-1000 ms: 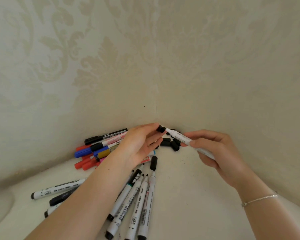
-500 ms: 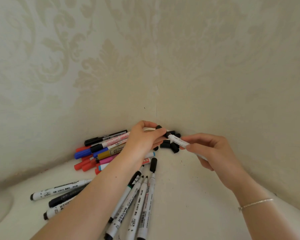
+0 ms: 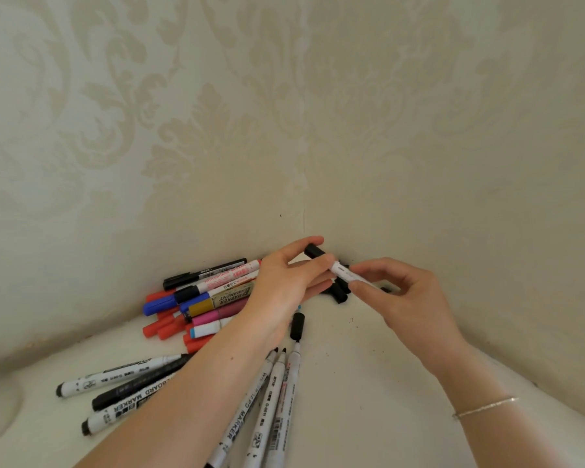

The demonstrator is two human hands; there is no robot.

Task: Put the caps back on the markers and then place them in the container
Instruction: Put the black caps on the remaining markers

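Observation:
A white marker (image 3: 343,272) is held level in the wall corner, between both hands. My left hand (image 3: 284,282) pinches its black cap (image 3: 314,251), which sits on the marker's left end. My right hand (image 3: 406,298) pinches the white barrel from the right. Loose black caps (image 3: 340,293) lie on the white surface just below the marker. Three uncapped white markers (image 3: 267,407) lie pointing towards the corner, partly under my left forearm. No container is in view.
A heap of coloured markers (image 3: 196,305) in red, blue, pink and black lies left of my left hand against the wall. Three more markers (image 3: 122,383) lie at the lower left. A single black cap (image 3: 297,325) lies near the uncapped tips. Patterned walls close in the corner.
My left hand brought the black cap onto the marker's tip and now holds it seated on the end. My right hand shifted slightly along the barrel.

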